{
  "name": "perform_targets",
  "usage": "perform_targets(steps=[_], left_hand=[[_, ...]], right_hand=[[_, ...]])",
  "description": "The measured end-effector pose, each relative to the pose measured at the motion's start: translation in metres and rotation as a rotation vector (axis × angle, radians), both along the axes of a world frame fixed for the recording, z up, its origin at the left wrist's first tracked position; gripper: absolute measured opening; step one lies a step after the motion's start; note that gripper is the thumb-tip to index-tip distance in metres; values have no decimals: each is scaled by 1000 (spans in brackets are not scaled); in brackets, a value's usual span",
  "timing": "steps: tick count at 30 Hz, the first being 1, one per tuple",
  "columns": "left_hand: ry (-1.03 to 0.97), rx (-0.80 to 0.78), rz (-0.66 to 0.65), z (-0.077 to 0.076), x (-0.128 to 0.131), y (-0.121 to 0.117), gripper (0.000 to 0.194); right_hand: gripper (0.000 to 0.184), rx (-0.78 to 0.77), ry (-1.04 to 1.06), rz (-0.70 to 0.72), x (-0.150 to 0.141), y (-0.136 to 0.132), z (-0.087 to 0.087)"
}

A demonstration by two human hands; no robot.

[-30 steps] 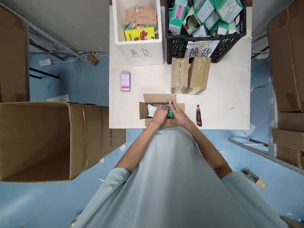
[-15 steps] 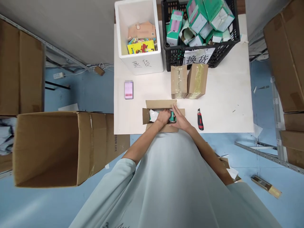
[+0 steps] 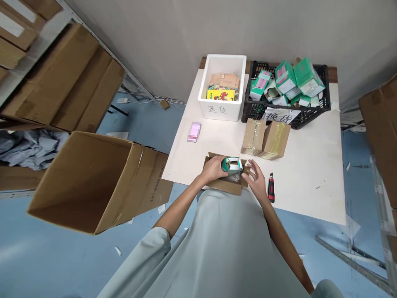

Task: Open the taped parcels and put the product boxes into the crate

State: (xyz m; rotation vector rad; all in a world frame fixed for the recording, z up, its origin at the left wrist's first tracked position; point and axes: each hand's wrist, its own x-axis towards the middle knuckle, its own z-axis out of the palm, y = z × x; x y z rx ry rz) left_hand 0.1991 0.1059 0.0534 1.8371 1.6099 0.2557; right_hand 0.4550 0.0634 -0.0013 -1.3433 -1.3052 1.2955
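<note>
My left hand (image 3: 214, 169) is wrapped round a small green and white box (image 3: 235, 164), whose near end looks open. It is held just over an opened cardboard carton (image 3: 232, 189) at the table's front edge. White wrapping (image 3: 235, 177) shows inside the carton. To the right of the green box, my right hand (image 3: 256, 179) has its fingers spread and curved, close to the carton's right flap, with nothing in them. A red and black utility knife (image 3: 271, 188) lies to the right of that hand.
Two taped cardboard boxes (image 3: 253, 136) stand behind the carton. Further back are a white foam bin (image 3: 221, 109) with flat packs and a black crate (image 3: 325, 89) of green boxes. A blurred pink item (image 3: 194, 131) lies at left. A large open carton (image 3: 119, 182) stands left of the table.
My left hand has lifted the green box up out of the carton. My right hand has come off the carton's flap and opened. The camera view has tilted up and turned.
</note>
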Motion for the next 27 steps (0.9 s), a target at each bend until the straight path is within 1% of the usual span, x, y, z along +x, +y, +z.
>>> perform_targets(steps=[3, 5, 7, 9, 11, 12, 14, 15, 18, 19, 20, 23, 25, 27], left_hand=[[-107, 31, 164, 31, -3, 7, 61], [-163, 52, 265, 51, -4, 14, 58], [-230, 69, 362, 69, -1, 21, 52], [-291, 73, 444, 85, 3, 28, 42], [-303, 74, 495, 96, 9, 34, 37], [-294, 81, 507, 100, 11, 36, 38], [-307, 99, 519, 105, 15, 40, 46], [-361, 101, 520, 105, 15, 42, 55], [-684, 72, 512, 104, 12, 51, 93], [-793, 67, 504, 104, 10, 55, 100], [-881, 66, 494, 105, 8, 61, 102], [-1062, 39, 440, 110, 4, 78, 91], [-1154, 20, 381, 117, 5, 88, 80], [-1187, 45, 310, 125, 9, 94, 70]], right_hand=[[115, 82, -82, 69, -10, -2, 5], [123, 159, -203, 115, -19, -4, 10], [126, 237, -363, 114, -30, -5, 17], [121, 314, -502, 75, -40, -4, 25], [106, 374, -570, 34, -47, -1, 34], [97, 393, -573, 20, -49, 1, 38], [86, 395, -521, -3, -51, 6, 44], [85, 378, -467, -15, -50, 7, 48], [92, 248, -204, -23, -46, 8, 58], [95, 185, -93, -8, -43, 7, 62], [98, 121, 20, 19, -41, 5, 67], [103, -12, 296, 140, -33, -2, 83], [102, -49, 393, 215, -29, -7, 93], [97, -80, 450, 256, -27, -11, 100]])
